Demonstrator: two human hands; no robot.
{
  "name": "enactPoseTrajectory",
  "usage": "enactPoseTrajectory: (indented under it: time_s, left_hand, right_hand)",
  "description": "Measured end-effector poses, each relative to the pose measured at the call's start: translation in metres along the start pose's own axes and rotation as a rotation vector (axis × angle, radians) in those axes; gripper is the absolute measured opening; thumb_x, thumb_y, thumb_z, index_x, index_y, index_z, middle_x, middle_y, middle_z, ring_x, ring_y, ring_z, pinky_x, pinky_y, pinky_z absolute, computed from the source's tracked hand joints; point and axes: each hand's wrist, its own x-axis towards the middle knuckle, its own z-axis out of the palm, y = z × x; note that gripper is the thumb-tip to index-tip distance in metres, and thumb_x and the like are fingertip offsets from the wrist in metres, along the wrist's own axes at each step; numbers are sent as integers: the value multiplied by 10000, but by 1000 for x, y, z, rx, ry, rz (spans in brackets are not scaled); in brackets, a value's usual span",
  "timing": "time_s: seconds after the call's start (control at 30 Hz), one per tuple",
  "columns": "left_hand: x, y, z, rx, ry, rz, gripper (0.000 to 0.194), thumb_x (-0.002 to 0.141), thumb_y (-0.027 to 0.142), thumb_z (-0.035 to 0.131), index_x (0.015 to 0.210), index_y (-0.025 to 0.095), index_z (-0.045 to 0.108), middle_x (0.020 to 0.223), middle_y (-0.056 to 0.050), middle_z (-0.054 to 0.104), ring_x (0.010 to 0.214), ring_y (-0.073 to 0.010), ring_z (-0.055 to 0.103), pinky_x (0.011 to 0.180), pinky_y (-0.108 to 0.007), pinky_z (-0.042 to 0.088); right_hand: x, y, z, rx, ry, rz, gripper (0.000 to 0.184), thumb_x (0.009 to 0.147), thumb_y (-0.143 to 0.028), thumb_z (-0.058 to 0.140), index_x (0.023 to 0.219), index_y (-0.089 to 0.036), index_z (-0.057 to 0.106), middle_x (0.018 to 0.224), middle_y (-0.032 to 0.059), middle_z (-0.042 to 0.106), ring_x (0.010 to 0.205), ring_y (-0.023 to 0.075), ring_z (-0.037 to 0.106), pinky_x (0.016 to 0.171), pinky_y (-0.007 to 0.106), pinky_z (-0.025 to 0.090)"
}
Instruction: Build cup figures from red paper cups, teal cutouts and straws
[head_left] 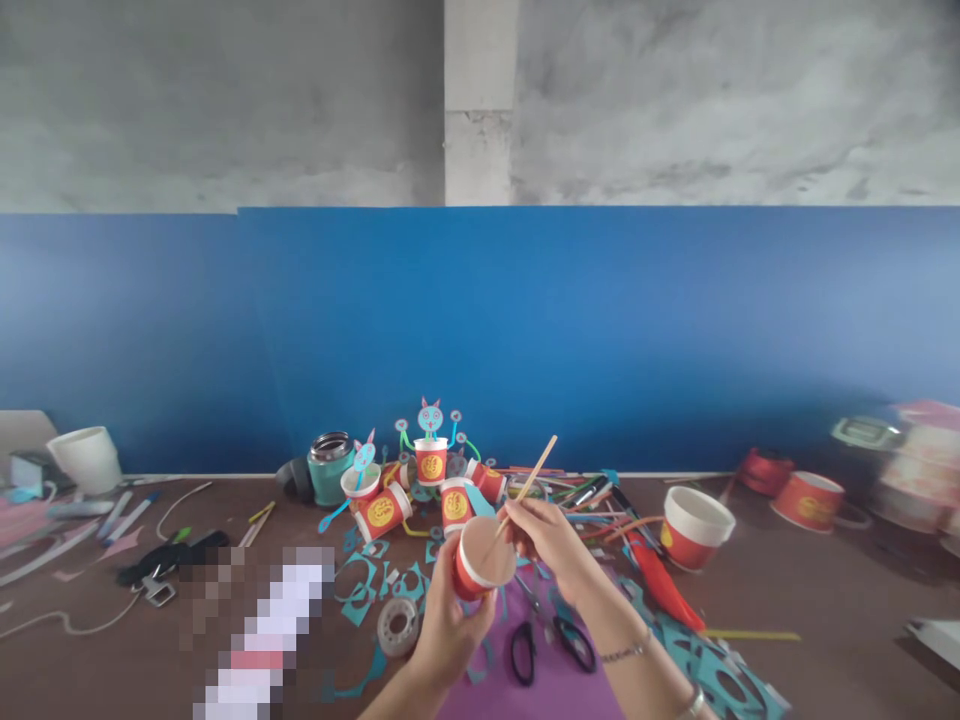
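My left hand (456, 622) is wrapped round a red and white paper cup (466, 578), tilted so that its round pale end faces me. Whether that end is the base or the inside, I cannot tell. Between the fingers of my right hand (551, 545) is a thin wooden stick (541, 464); its lower end reaches the pale face of the cup. Below both hands, black-handled scissors (523, 652) lie on a purple sheet (544, 695). A roll of tape (398, 627) rests beside my left wrist.
Behind my hands stand paper-cup figures with blue paper heads (430, 420) and a teal flask (331, 472). Blue paper scraps (709, 660) and a red pouch (664, 580) lie to the right, near a white-rimmed cup (697, 530). A blue panel (585, 340) closes off the back.
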Motion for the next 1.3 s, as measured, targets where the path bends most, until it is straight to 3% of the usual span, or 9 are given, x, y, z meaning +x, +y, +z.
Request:
enactPoseTrajectory:
  time_s: [0.23,0.43,0.7,0.9,1.1,1.3]
  left_hand:
    - [-2,0,1,60,-2,52,628,709,110,591,1286,208,364,1247,-130,531,1163,-272,520,993,-418,405]
    - [-4,-2,-1,138,-24,96,651,682,79,584,1282,216,371,1247,-125,532,1168,-277,516,990,-429,407]
    - [-5,-7,-4,258,-20,157,661,657,95,611,1279,198,413,1240,-146,546,1157,-315,522,952,-468,428]
    - [-10,-5,-3,418,-31,212,607,739,198,627,1311,195,423,1222,-163,564,1138,-322,529,937,-470,435]
    - [-12,-5,-1,503,-23,297,583,785,175,559,1337,212,378,1219,-152,572,1130,-308,544,936,-470,435]
    - [-13,-10,-1,526,23,328,635,777,204,608,1356,211,346,1230,-158,568,1120,-312,554,913,-457,451]
  right_hand:
    - [-1,-1,-2,38,-2,107,292,688,-422,635,645,-132,633,503,-3,606,328,38,403,326,163,161]
    - [-3,-5,-5,42,-10,176,232,719,-344,628,638,-126,632,483,2,600,316,34,404,324,156,157]
    - [-2,-5,-7,-35,-65,192,265,711,-382,643,617,-134,634,467,18,624,290,53,424,311,178,154]
    - [-12,-7,3,-233,-138,122,304,747,-368,593,554,-134,617,408,0,595,263,48,401,307,175,209]
    - [-17,-9,5,-414,-101,106,286,760,-317,587,525,-154,594,325,-44,518,234,50,364,300,175,231]
    - [-18,-11,4,-448,-97,98,292,757,-269,584,482,-172,562,311,-49,511,215,53,356,283,184,204]
